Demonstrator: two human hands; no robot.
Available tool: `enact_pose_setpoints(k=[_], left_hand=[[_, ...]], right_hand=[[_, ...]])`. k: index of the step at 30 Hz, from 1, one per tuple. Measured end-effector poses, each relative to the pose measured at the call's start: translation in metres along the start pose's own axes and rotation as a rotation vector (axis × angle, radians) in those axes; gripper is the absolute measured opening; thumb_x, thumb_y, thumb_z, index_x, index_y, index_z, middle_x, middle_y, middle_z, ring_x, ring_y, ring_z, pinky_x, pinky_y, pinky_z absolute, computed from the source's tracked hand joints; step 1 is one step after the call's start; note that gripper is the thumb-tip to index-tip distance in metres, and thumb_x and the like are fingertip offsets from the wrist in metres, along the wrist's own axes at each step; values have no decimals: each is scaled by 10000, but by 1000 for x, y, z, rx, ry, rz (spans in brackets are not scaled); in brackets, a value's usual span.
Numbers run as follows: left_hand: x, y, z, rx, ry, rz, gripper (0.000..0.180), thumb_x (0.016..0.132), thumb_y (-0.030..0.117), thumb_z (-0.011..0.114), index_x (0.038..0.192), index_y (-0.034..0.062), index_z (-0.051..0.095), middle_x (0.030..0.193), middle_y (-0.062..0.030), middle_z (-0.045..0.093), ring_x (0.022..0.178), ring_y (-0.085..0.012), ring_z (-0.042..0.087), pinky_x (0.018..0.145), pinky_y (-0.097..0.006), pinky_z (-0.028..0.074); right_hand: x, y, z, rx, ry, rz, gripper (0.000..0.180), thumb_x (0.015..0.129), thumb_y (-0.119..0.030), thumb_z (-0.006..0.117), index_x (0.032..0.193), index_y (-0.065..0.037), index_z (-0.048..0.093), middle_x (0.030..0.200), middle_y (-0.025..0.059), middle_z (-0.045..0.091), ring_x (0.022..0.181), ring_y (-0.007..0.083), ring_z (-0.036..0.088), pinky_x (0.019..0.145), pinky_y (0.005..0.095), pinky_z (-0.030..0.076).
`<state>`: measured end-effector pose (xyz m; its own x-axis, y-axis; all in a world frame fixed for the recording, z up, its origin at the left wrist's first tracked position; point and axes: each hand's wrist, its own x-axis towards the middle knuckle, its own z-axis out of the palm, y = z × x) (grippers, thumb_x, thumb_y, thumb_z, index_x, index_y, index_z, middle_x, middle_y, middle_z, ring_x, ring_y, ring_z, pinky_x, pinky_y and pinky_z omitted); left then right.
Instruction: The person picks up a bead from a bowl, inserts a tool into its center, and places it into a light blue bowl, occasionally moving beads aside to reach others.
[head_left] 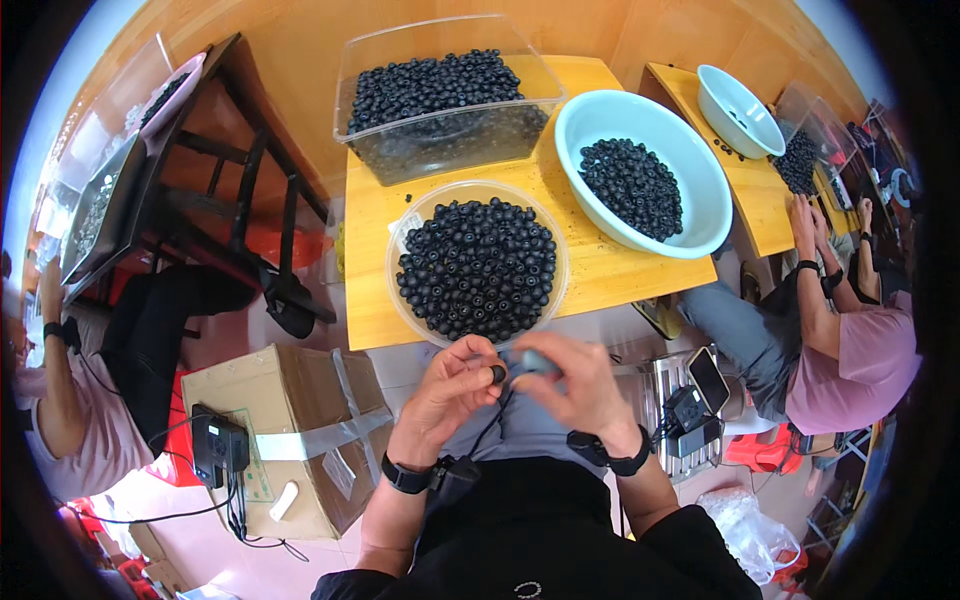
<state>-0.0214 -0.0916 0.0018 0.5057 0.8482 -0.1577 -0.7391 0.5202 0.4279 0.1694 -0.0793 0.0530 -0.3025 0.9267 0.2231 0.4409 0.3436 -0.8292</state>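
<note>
Between the thumb and fingers of my left hand (447, 392) is a small round black piece (498, 374), like the ones in the tubs. Close beside it, my right hand (588, 392) is smeared by motion, its fingers closed round a blue-grey object (537, 362) whose kind I cannot make out. Both hands are over my lap, just off the table's near edge. Right ahead of them, a round clear tub (561, 262) full of black ring-like pieces (478, 268) stands at the edge of the yellow table (370, 290).
Behind the round tub stands a rectangular clear bin (440, 160) of black pieces. A light blue basin (712, 205) with more of them is to its right. A taped cardboard box (225, 385) is at left. People work at tables on both sides; another blue basin (715, 90) stands far right.
</note>
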Motion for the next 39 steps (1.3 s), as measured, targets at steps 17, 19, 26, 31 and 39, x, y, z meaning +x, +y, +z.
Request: enact_pose_setpoints(k=[17, 19, 26, 31, 39], left_hand=[[-12, 11, -4, 446, 368, 179, 257, 868, 100, 652, 1104, 48, 565, 1032, -105, 652, 817, -143, 647, 698, -259, 551], [-7, 15, -5, 645, 453, 288, 189, 865, 78, 654, 1042, 30, 608, 965, -85, 668, 774, -142, 647, 683, -261, 546], [32, 29, -4, 1369, 531, 456, 196, 777, 6, 669, 970, -15, 645, 877, -96, 682, 731, -154, 651, 674, -280, 524], [50, 16, -5, 1879, 461, 504, 244, 664, -8, 698, 901, 11, 639, 836, -141, 580, 770, -309, 612, 687, -384, 487], [52, 15, -5, 1887, 422, 484, 241, 653, -27, 702, 873, 6, 611, 839, -139, 585, 769, -320, 610, 684, -392, 489]], right_hand=[[62, 14, -71, -314, 581, -158, 385, 801, -23, 661, 1178, -13, 587, 1108, 174, 646, 895, 321, 658, 767, 358, 508], [45, 28, -53, -393, 445, -132, 301, 802, -58, 666, 1099, -26, 632, 1000, 160, 671, 845, 321, 662, 730, 359, 512], [8, 47, 6, -200, 207, 221, 257, 813, -93, 661, 1064, -39, 647, 975, 196, 661, 891, 374, 639, 746, 400, 507], [6, 50, 17, -164, 188, 184, 279, 817, -89, 658, 1091, -42, 635, 987, 193, 661, 905, 374, 636, 751, 399, 504], [3, 52, 19, -121, 151, 186, 237, 812, -72, 655, 1040, -5, 650, 961, 208, 660, 899, 373, 637, 747, 403, 499]])
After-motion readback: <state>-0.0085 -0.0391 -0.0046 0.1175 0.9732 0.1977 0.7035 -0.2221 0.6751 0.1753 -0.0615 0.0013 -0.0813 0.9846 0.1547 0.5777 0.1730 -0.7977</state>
